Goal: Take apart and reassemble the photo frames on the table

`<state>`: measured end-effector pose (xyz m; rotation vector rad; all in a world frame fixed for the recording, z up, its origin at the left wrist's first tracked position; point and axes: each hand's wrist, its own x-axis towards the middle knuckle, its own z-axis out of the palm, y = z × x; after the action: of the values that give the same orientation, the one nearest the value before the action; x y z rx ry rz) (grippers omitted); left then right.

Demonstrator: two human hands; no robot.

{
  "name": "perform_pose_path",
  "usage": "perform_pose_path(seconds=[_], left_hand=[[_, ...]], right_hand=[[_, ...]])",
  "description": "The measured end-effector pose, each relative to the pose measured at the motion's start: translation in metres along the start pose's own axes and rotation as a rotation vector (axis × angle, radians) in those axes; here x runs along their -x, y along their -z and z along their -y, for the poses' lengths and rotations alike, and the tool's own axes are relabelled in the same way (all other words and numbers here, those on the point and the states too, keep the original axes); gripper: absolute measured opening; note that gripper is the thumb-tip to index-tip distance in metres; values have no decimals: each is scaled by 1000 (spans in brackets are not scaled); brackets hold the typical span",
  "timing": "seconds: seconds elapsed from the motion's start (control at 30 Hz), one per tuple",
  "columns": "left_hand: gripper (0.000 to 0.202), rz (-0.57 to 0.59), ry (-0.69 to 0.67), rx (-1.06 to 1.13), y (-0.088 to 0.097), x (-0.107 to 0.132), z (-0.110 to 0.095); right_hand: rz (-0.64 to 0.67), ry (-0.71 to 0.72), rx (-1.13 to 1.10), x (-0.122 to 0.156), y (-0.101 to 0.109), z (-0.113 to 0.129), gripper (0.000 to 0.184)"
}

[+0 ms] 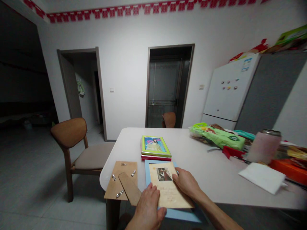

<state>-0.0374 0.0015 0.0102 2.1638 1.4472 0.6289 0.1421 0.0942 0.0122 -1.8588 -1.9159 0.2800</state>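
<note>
A cream card (168,191) with a small picture and handwriting-like print lies over a light blue picture frame (184,215) at the table's near edge. My left hand (150,204) is closed at the card's left edge, its thumb near the blue frame's lower side. On the card's right edge my right hand (185,182) is closed, with the thumb hidden. To the left is a brown frame backing board (112,185) with metal clips and a slanted stand leg (129,188). Beyond the card, a green picture frame (155,145) sits stacked on a red one (155,157).
The white table (206,172) carries a green pack of tissues (223,135), a pink tumbler (265,147), a white napkin (262,177) and an orange box (291,171) on the right. A wooden chair (91,158) stands at the left. A fridge (230,86) is behind.
</note>
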Motion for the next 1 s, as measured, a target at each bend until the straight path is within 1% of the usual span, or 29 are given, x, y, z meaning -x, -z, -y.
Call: perform_pose_path(seconds=[0.1,0.2,0.27,0.33,0.37,0.43,0.5,0.53,0.6,0.67,0.77,0.83,0.9,1.0], left_hand=[[49,22,3,-70,1,-1,-7],[51,52,1,-97,5,3,-7],[56,67,2,-116,13,9,1],[63,43,19,-162,25,18,18],[66,12,47,-202,32,22,29],[69,-63,166,-312,46,29,55],[68,-114,310,-422,56,33,78],[66,-128,352,-465,59,34,87],[62,-133,368,-514,62,33,100],[58,-144,338,-525,62,31,106],[55,-193,300,-505,63,27,108],[52,-236,268,-485,64,24,105],[49,-266,231,-461,62,21,97],[49,-272,157,-402,53,15,72]], right_hand=[[12,12,211,9,1,2,31],[-20,9,298,13,0,0,33],[-38,5,289,13,0,-2,36],[-63,23,224,12,0,1,40],[-71,56,172,13,0,6,41],[-49,162,46,18,-2,24,41],[25,294,-52,26,-9,50,38],[63,356,-71,32,-14,65,38],[114,461,-49,43,-28,93,39],[119,508,1,50,-43,115,46],[96,488,14,52,-57,129,49],[89,471,-53,49,-57,128,49],[68,464,-148,48,-48,119,51],[19,475,-237,53,-24,94,53]])
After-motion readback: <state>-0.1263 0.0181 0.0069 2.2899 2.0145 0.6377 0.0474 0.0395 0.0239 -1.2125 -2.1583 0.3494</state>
